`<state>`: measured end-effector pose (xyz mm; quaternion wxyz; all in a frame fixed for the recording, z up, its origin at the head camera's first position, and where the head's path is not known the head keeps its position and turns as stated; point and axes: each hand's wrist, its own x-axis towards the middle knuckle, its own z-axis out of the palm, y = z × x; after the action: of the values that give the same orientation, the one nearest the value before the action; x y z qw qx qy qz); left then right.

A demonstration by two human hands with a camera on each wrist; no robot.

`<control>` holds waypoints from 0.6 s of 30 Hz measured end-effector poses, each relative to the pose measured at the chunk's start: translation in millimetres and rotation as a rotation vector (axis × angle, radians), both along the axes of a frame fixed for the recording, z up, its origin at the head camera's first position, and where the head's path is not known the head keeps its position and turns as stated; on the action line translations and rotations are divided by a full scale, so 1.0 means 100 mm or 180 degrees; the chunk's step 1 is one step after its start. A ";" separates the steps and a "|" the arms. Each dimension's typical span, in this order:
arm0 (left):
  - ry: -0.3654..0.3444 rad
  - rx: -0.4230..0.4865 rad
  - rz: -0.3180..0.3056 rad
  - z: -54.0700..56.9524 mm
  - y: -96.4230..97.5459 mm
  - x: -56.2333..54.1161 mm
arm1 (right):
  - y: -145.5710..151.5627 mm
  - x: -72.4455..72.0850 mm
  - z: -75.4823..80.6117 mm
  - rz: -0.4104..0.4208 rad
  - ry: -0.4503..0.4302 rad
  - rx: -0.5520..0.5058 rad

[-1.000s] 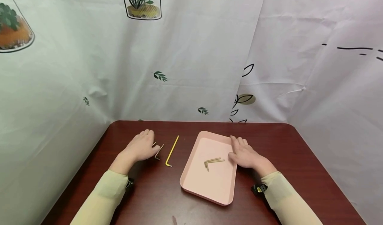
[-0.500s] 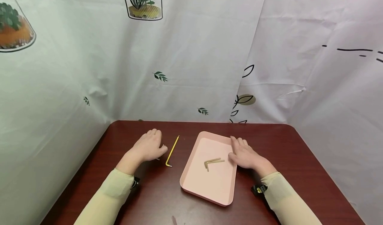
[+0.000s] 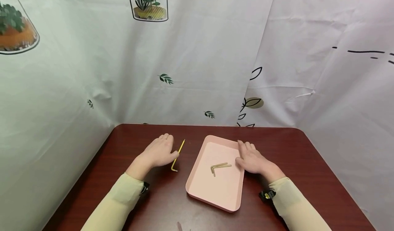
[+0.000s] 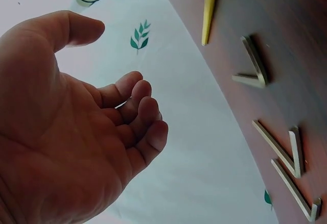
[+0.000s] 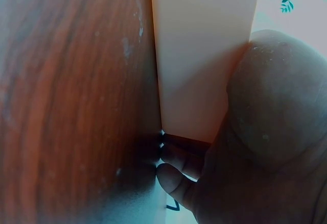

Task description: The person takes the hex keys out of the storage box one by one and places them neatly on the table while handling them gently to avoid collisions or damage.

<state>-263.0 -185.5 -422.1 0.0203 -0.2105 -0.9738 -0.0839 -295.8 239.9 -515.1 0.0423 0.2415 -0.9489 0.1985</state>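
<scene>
In the head view my left hand [image 3: 160, 150] hovers over the table's left half, its thumb overlapping a long yellow hex key [image 3: 174, 163]. The left wrist view shows its fingers loosely bent with nothing between them. Beyond them lie several short metal hex keys [image 4: 258, 63], hidden under the hand in the head view. My right hand [image 3: 253, 159] holds the right rim of a pink tray [image 3: 197, 162], thumb over the edge and fingers toward the far corner. Inside the tray lie metal hex keys [image 3: 220, 166], bunched together at their bends.
The dark red-brown table [image 3: 166, 207] has rounded far corners. Behind and beside it hangs a pale curtain [image 3: 197, 53] printed with leaves and plants. Each wrist wears a small black strapped device, such as the one on the right wrist [image 3: 267, 194].
My left hand has moved rightward with nothing in it, from beside the short hex keys to the yellow one, covering the short ones. The right hand and tray stay put.
</scene>
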 end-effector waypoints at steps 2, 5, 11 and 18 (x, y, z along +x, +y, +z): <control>-0.0007 0.0018 -0.0030 0.00 0.03 0.00 | 0.03 -0.03 -0.06 0.0033 0.0060 -0.0056; -0.0018 0.0035 -0.0087 0.01 0.09 0.02 | 0.02 0.01 -0.01 0.0075 0.0145 -0.0002; 0.0061 0.0063 -0.0241 0.05 0.21 0.04 | -0.08 0.15 0.24 0.0026 0.0006 0.0028; 0.0068 0.0010 -0.0390 0.03 0.35 0.05 | -0.05 0.09 0.14 0.0036 0.0096 0.0035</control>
<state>-258.4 -150.7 -418.9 0.0259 -0.2707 -0.9586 -0.0842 -286.4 234.9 -501.4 0.0542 0.2501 -0.9479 0.1898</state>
